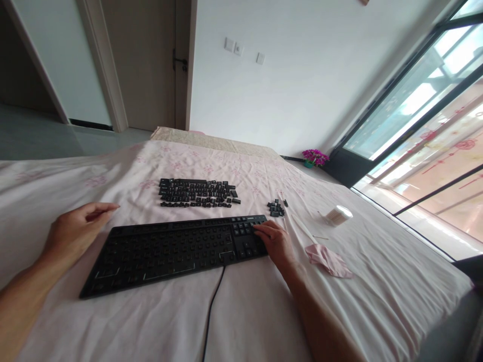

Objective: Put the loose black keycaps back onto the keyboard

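Observation:
A black keyboard (169, 251) with its keycaps removed lies on a pale pink sheet (241, 311). My right hand (273, 241) rests on its right end, fingers curled over the number pad keys. My left hand (77, 226) hovers just left of the keyboard's upper left corner, fingers loosely extended and holding nothing. Behind the keyboard, removed black keycaps (198, 192) are laid out in rows. A smaller pile of keycaps (276, 207) sits beyond my right hand.
A crumpled pink cloth (328, 260) lies right of my right hand. A round tub of cotton swabs (338, 214) stands further right, with thin sticks beside it. The keyboard cable (213, 306) runs toward me. A window is on the right.

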The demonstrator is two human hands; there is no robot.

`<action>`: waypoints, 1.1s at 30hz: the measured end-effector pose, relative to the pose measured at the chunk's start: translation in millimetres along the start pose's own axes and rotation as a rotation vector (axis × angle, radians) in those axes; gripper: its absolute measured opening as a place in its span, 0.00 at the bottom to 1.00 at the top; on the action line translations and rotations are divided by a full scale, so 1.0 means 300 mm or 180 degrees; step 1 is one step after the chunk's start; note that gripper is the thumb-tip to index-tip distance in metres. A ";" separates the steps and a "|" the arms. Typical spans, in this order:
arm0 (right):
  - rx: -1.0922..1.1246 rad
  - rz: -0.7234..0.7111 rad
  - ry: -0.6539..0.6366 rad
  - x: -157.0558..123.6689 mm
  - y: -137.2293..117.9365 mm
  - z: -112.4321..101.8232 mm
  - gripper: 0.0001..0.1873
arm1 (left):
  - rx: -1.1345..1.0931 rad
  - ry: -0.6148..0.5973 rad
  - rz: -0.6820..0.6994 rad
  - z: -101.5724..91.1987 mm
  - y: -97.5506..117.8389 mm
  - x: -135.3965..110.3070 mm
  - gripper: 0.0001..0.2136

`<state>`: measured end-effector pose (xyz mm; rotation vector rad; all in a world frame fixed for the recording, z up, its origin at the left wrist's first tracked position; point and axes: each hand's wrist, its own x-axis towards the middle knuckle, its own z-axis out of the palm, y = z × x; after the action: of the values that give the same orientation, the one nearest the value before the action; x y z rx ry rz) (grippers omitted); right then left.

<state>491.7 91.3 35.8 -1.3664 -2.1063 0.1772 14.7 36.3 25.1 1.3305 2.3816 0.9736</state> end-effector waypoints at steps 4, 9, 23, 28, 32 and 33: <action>-0.0044 -0.0141 -0.0023 0.006 0.005 -0.002 0.10 | -0.0052 -0.0011 -0.0010 0.000 0.001 0.000 0.17; -0.0205 -0.0317 -0.0118 0.009 0.008 -0.013 0.10 | -0.0081 -0.0010 0.0030 0.002 -0.002 0.002 0.17; -0.0360 -0.0485 -0.0095 0.018 0.020 -0.014 0.09 | 0.0057 -0.0073 0.0078 -0.004 -0.001 0.002 0.18; -0.0344 -0.0638 -0.0082 0.020 0.031 -0.009 0.10 | 0.0055 -0.0064 0.0098 0.006 -0.014 0.009 0.19; -0.0485 -0.0743 -0.0079 0.017 0.030 -0.010 0.10 | 0.0108 -0.0084 0.0072 0.008 -0.027 0.014 0.18; -0.0526 -0.0765 -0.0096 0.016 0.027 -0.012 0.11 | 0.0113 -0.0083 0.0078 0.008 -0.029 0.014 0.18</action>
<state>498.8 98.3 37.2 -1.1933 -2.3319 -0.0766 7.8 37.8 18.0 1.3793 2.3793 0.9188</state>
